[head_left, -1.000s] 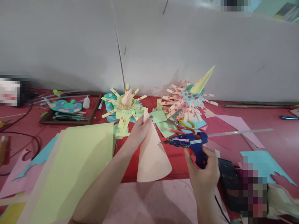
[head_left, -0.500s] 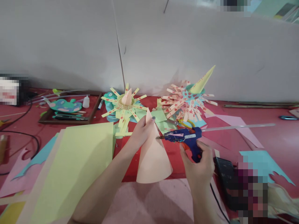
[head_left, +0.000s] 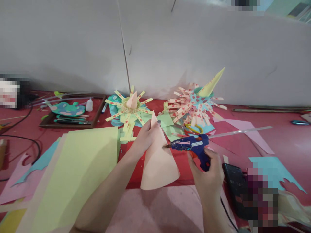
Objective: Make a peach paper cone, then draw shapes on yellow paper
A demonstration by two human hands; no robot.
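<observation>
While a pale peach paper cone (head_left: 159, 166) is held near its narrow tip by the left hand (head_left: 145, 137), a blue glue gun (head_left: 194, 144) is gripped by the handle in the right hand (head_left: 210, 168). The left fingers are closed around the paper, with the thumb laid over the front; the right hand is curled around the gun. The cone is positioned at the centre of the scene, tip pointing far, wide end near, above a red table (head_left: 286, 137). The metal nozzle (head_left: 166, 146) is directed left, at the cone's right-hand side; whether contact is made cannot be determined. A clear glue stick (head_left: 243, 131) is seen protruding right from the gun's rear.

Beyond the cone, a yellow fringed paper piece (head_left: 131, 111) is placed far left of centre, and a larger fringed piece (head_left: 198, 100), topped by a yellow cone, far right of centre. Scissors (head_left: 201, 129) are partly seen near the latter. Yellow-green sheets (head_left: 89, 155) are stacked to the left, with a brown-edged tray (head_left: 73, 126) farther off. A black phone (head_left: 235, 184) is located right of the right hand.
</observation>
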